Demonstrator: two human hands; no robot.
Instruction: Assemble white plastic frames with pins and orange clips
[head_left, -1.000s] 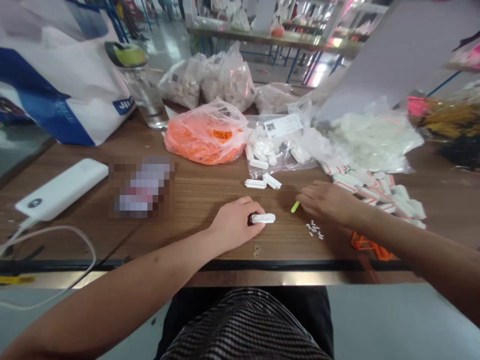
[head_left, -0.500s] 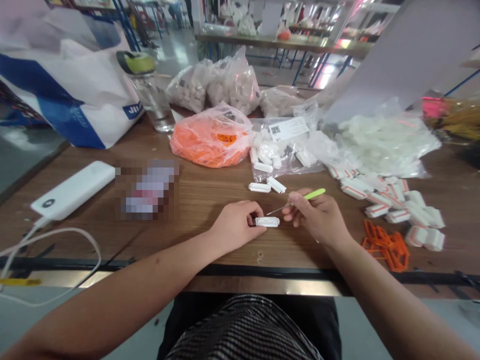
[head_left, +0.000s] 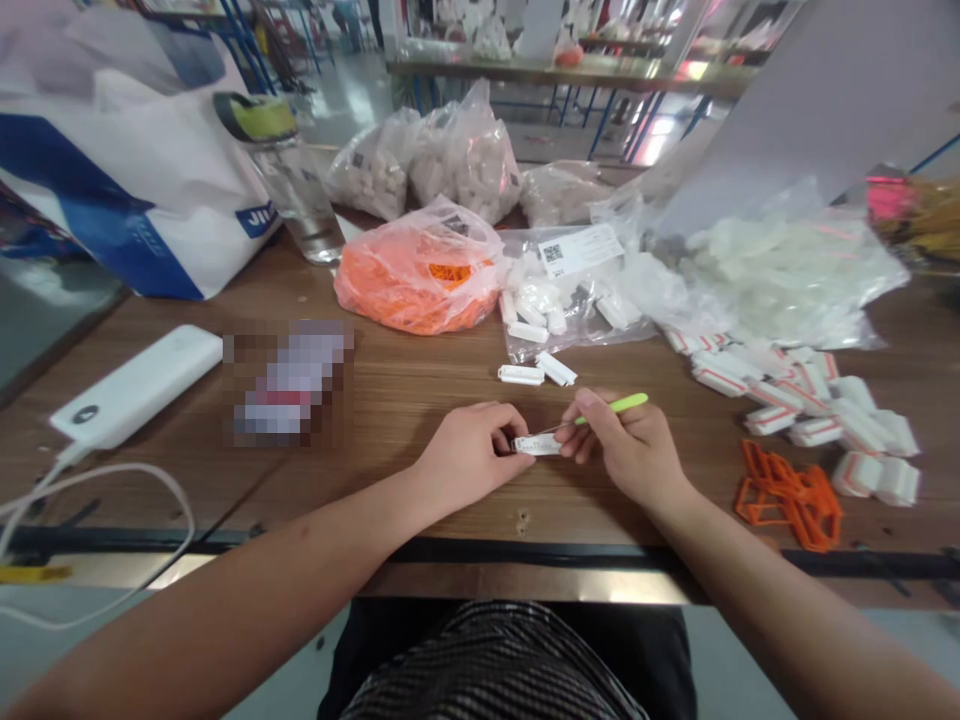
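My left hand grips a small white plastic oblong part on the wooden tabletop, its fingers hiding one end. My right hand is just to the right, pinching a slim pick with a green handle. The pick's thin metal tip reaches the white part's upper edge. Two similar white parts lie loose a little beyond my hands, and another sits next to them.
A clear bag of white parts and an orange-filled plastic bag stand behind. White red-edged pieces and orange plastic frames lie right. A white power bank with a cable lies left, beside a pixelated patch.
My right hand has lifted the green-handled pick from the table and brought its tip to the white part. The left hand stays on the part, and the view has tilted slightly.
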